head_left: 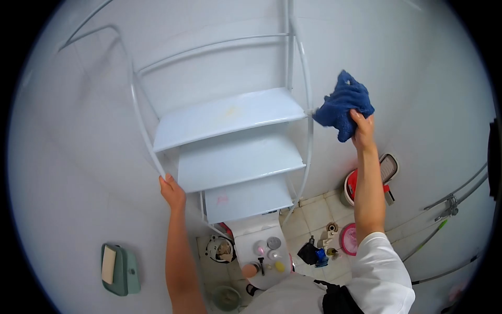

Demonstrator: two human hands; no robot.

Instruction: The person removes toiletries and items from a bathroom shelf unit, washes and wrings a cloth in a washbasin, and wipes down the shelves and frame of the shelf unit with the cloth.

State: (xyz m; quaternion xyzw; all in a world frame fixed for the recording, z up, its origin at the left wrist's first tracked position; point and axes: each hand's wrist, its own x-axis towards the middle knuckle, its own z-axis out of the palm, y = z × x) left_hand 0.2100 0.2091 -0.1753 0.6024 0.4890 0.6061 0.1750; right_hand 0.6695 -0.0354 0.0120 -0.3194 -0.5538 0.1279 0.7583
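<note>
My left hand is closed around the left upright of a white metal shelf rack, beside its middle shelf. In my right hand is a crumpled blue cloth, raised just to the right of the rack's right upright. The top shelf has a faint yellowish stain on its surface. Pink marks show on the lowest shelf.
Below the rack, a white toilet lid holds several small containers. On the tiled floor are a pink basin, a red and white bucket and bottles. A green soap holder hangs on the left wall.
</note>
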